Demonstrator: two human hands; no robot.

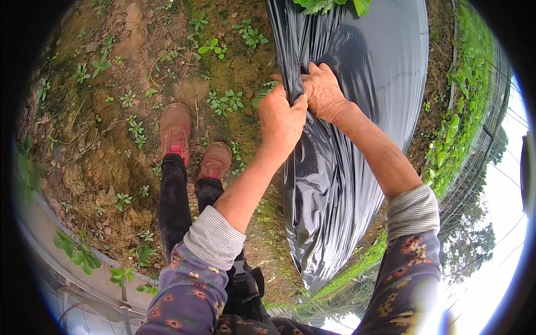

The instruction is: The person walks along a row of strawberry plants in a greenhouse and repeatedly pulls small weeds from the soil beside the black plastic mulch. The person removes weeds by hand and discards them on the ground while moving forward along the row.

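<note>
A long sheet of black plastic mulch film [393,75] covers a raised bed to the right of my feet. Both hands are at its near edge, where the film is bunched into folds. My left hand [281,115] grips a gathered fold between thumb and fingers. Just beyond it, my right hand [324,90] pinches the same bunched film, its fingertips partly hidden behind the plastic. Creases run from my hands along the sheet in both directions. Green leaves of a plant [320,5] show over the film at the top edge.
My shoes [176,130] stand on bare soil [104,167] dotted with small weeds [228,100]. Beyond the bed, a strip of green plants [454,125] runs beside wire netting [490,125]. Leafy plants [77,251] grow by a pale edging at the lower left.
</note>
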